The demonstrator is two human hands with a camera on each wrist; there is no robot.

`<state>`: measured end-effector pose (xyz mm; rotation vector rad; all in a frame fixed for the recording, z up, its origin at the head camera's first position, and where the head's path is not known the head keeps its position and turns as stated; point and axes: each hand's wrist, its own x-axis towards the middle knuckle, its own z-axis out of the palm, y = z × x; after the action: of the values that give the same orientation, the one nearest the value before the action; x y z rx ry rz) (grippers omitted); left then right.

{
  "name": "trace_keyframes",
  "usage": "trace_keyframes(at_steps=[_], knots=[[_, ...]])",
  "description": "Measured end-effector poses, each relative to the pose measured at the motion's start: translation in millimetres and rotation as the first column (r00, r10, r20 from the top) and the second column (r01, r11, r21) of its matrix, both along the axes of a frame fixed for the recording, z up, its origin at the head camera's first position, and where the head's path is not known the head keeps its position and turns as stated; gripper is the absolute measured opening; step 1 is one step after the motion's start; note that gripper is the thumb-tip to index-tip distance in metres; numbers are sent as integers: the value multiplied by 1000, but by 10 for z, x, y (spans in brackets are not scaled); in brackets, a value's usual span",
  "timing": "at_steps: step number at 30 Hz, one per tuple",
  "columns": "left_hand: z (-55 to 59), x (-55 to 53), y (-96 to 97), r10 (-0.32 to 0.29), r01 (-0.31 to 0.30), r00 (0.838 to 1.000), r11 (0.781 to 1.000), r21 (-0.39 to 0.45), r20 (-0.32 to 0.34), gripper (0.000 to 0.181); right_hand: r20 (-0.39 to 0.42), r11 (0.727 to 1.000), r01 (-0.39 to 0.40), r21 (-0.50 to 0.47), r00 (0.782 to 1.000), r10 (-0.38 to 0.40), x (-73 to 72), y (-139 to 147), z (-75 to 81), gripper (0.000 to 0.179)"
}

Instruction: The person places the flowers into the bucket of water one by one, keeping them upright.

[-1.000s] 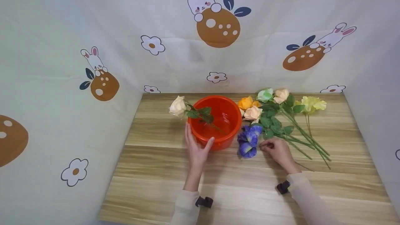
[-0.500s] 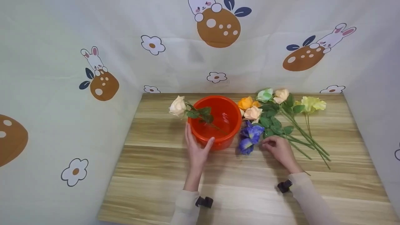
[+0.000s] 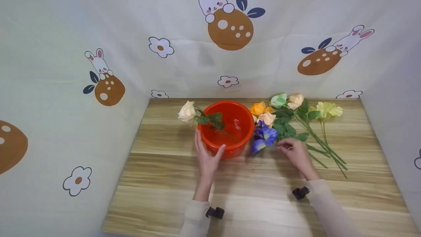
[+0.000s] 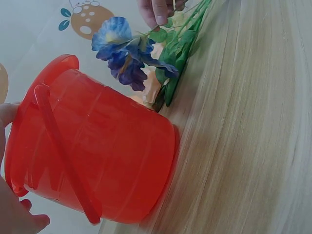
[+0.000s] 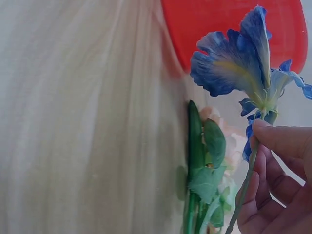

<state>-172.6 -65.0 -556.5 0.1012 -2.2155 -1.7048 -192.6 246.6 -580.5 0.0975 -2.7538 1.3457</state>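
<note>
A red plastic bucket [image 3: 237,131] stands on the wooden table. My left hand [image 3: 208,163] holds it at the near left, thumb at the rim and fingers along the outer wall; the left wrist view shows the bucket's handle [image 4: 66,156] hanging down its side. Between thumb and fingertips, my right hand [image 5: 280,168] pinches the green stem [image 5: 249,170] of a blue-purple iris [image 5: 239,66] just under the bloom. In the head view, this iris is right of the bucket, its petals raised above the table. A cream rose [image 3: 187,112] lies across the bucket's left rim, its stem inside.
Right of the bucket lie several flowers: an orange one [image 3: 259,108], peach roses [image 3: 266,118], a pale green one [image 3: 279,100] and a yellow one [image 3: 329,110], stems toward the front right. A printed cloth [image 3: 190,69] hangs behind the table [image 3: 158,184].
My right hand has lifted the iris and shifted slightly away from me and to the right; its bloom has turned. The left hand and bucket have stayed put.
</note>
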Motion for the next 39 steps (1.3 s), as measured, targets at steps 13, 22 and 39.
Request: trace_keyframes(at_steps=[13, 22, 39], knots=[[5, 2, -1, 1, -1, 1000, 1000, 19, -10, 104, 2, 1000, 14, -21, 1000, -14, -92, 28, 242, 10], [9, -1, 2, -5, 6, 1000, 999, 46, -13, 106, -33, 998, 31, -57, 999, -33, -202, 33, 430, 12], [13, 3, 3, 16, -16, 1000, 1000, -16, -7, 107, -165, 991, 58, -117, 983, -77, -413, -30, 863, 12]])
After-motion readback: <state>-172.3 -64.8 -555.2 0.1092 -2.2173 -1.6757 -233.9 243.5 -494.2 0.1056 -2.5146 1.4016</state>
